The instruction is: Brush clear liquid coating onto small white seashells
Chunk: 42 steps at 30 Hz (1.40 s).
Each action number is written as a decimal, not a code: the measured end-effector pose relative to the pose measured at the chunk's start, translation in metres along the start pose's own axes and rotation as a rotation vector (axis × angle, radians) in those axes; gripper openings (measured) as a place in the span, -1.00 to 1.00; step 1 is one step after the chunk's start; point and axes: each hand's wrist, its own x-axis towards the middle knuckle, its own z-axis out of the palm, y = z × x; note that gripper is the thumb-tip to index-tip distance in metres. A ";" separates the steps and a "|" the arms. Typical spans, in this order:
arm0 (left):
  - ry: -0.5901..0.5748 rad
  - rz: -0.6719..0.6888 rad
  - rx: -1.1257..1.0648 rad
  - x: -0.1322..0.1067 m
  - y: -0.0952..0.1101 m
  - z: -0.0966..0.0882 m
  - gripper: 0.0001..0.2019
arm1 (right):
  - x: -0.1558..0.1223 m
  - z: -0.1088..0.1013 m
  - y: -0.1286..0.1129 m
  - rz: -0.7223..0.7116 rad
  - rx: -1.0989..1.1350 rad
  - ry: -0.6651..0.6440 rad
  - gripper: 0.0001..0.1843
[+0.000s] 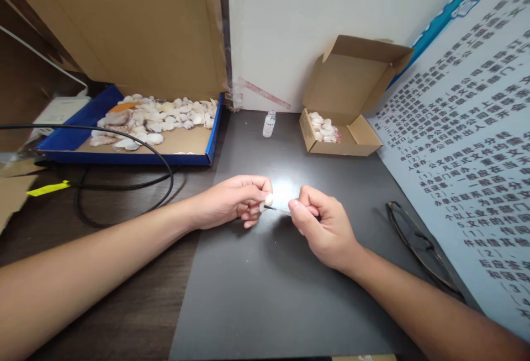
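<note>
A blue tray (210,139) with a heap of pale shells (153,118) is seen at the back left of the tabletop (136,317), under a big cardboard sheet (136,24). A black cable (124,184) is looped in front of the tray. A small vial (269,123) stands by the wall. An open carton (351,96) with a few shells is placed right of it. Glasses (418,245) lie beside a printed board (467,151). A dark mat (269,295) covers the middle.

Both bare forearms reach in from the lower corners. The left hand (234,201) curls with fingertips pinched together; the right hand (325,226) pinches likewise, knuckles up, close beside it.
</note>
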 end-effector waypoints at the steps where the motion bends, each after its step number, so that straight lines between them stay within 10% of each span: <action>1: 0.001 0.000 -0.002 0.000 0.000 0.000 -0.86 | 0.000 0.000 0.000 0.001 -0.037 0.000 -0.59; 42: -0.012 0.040 -0.006 0.001 0.000 -0.001 -0.86 | 0.003 -0.002 -0.001 0.045 -0.067 0.097 -0.59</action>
